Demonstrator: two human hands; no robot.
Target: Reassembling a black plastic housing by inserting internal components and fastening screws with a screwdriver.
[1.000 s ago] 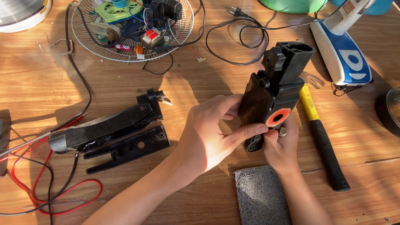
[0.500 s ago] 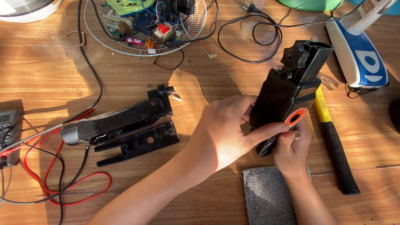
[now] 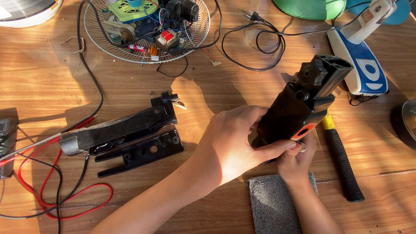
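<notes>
Black plastic tool housing (image 3: 303, 102) w/ orange ring at its near end is held tilted above the wooden table (image 3: 52, 82), right of centre; left hand (image 3: 232, 145) is closed round its lower body, thumb laid along the near edge, right hand (image 3: 297, 162) is curled under it, pinching a small metal part at the ring. Step judged: a fastener being worked at the ring; the next move calls for a steady grip. To the left lie a second black housing half (image 3: 125, 128) & cover plate (image 3: 141, 151); hammer (image 3: 340, 158) to the right, grey pad (image 3: 273, 203) near.
</notes>
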